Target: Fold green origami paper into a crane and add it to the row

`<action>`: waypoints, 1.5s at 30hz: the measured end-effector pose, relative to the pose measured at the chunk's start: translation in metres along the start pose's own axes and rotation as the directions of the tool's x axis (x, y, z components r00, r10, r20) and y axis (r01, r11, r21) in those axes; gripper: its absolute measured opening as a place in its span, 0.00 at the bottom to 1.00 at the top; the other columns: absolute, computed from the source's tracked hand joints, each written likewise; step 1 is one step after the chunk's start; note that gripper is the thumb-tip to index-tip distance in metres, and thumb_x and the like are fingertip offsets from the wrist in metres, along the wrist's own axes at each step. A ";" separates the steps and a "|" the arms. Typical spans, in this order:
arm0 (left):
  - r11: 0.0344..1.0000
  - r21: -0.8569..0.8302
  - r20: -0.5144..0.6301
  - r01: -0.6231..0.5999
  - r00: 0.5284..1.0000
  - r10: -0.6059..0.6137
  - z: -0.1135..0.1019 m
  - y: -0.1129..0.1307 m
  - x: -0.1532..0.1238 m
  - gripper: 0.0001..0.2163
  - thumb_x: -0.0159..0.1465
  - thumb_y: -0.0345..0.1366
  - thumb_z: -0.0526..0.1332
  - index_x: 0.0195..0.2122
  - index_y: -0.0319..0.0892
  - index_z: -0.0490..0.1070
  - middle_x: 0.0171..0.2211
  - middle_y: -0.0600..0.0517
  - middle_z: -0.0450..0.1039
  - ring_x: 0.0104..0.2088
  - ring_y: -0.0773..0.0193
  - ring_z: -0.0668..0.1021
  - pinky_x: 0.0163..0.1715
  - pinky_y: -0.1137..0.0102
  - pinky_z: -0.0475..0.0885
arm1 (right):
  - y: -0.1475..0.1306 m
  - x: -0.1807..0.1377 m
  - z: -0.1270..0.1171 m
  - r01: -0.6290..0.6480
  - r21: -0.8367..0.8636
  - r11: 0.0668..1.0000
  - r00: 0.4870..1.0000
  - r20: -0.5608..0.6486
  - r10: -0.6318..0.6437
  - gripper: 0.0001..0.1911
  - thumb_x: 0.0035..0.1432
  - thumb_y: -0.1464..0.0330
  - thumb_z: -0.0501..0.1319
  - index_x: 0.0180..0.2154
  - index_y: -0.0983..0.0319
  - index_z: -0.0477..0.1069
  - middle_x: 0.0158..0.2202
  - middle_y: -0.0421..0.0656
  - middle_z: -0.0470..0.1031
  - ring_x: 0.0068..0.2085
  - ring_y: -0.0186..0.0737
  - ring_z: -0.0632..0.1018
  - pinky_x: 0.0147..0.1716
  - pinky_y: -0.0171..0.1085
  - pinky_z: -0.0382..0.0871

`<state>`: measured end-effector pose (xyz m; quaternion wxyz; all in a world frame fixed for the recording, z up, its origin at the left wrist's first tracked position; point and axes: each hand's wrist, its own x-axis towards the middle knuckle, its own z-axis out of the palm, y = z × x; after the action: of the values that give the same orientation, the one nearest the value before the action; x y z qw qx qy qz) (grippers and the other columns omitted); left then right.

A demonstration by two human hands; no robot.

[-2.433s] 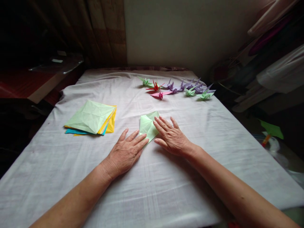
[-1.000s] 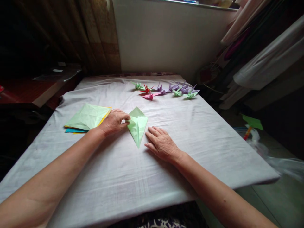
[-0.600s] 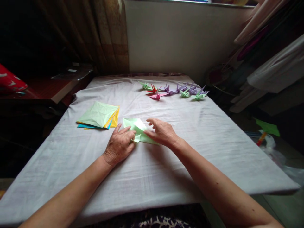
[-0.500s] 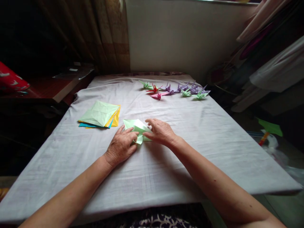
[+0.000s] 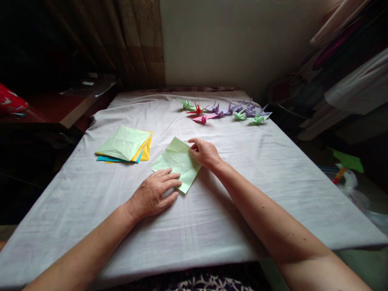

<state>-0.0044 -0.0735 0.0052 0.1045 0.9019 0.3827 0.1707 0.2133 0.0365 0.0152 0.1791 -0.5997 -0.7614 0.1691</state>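
A light green square of origami paper [image 5: 178, 157] lies unfolded on the cloth, turned cornerwise, with crease lines across it. My left hand [image 5: 156, 190] rests flat on its lower left part, fingers stretched out. At the sheet's upper right edge, my right hand [image 5: 206, 153] has its fingers bent and its thumb against the paper; the exact grip is partly hidden. To the left sits a stack of creased paper squares [image 5: 124, 143], pale green on top, with yellow and blue edges showing beneath.
Several folded paper cranes in purple, green, red and a pink crane [image 5: 204, 119] stand at the back right of the cloth-covered table [image 5: 242, 202]. A wooden surface [image 5: 66, 113] adjoins at the left. Clothes [image 5: 357, 85] hang on the right.
The green paper was partly folded under both hands and is now opened into a flat square. My left hand has flattened lower down; my right hand has moved slightly up and away.
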 end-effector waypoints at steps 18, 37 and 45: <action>0.979 0.200 0.176 0.046 0.981 -0.082 -0.004 -0.047 0.042 0.24 0.67 0.48 0.56 0.63 0.49 0.64 0.67 0.45 0.60 0.66 0.46 0.62 0.64 0.47 0.53 | 0.008 -0.045 -0.004 0.404 -0.198 0.893 0.894 -0.123 -0.432 0.15 0.68 0.65 0.52 0.49 0.59 0.74 0.51 0.45 0.77 0.52 0.47 0.71 0.52 0.44 0.62; 0.984 -0.089 0.131 0.155 0.981 -0.142 -0.019 -0.055 0.023 0.08 0.68 0.42 0.58 0.40 0.45 0.72 0.57 0.49 0.73 0.60 0.55 0.71 0.62 0.51 0.58 | 0.010 -0.113 0.004 0.343 -0.104 0.933 0.910 -0.210 -0.358 0.09 0.65 0.70 0.58 0.34 0.61 0.76 0.32 0.43 0.76 0.34 0.38 0.73 0.36 0.36 0.64; 0.984 -0.126 -0.050 0.125 0.990 -0.133 -0.010 -0.059 0.026 0.09 0.68 0.42 0.58 0.36 0.45 0.73 0.47 0.51 0.79 0.51 0.58 0.77 0.57 0.53 0.63 | 0.006 -0.109 0.008 0.273 -0.115 0.955 0.946 -0.148 -0.288 0.14 0.67 0.67 0.55 0.30 0.61 0.73 0.29 0.42 0.73 0.32 0.38 0.72 0.35 0.36 0.62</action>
<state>-0.0300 -0.0139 0.0020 0.1596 0.8618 0.4319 0.2128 0.2383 -0.0686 -0.0028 0.2347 -0.5047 -0.8289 0.0566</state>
